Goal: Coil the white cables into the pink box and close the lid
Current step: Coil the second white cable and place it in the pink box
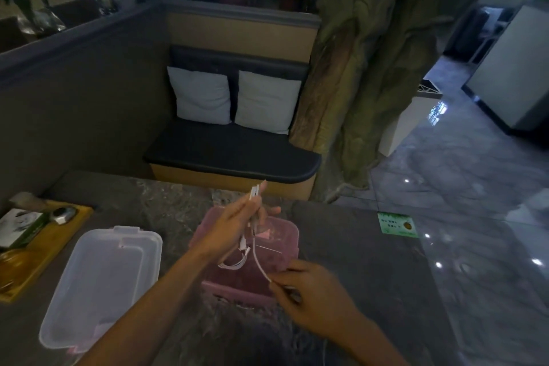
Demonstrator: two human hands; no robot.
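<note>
Both forearms cut off by the bottom edge. Near wall of the pink box (237, 287) partly hidden behind the left hand (230, 232) and right hand (309, 298). White cable (260, 264) end lost inside the right fist; connectors blurred. Clear lid (101, 285) corner hidden under the left forearm. Green sticker (396, 224) print too small to read. Wooden tray (44, 246) cropped at left.

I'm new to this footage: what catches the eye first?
Two bare hands hold a thin white cable above an open pink plastic box at the centre: left hand raised, right hand pinching lower down. The clear plastic lid lies on the dark stone table, left of the box.
</note>
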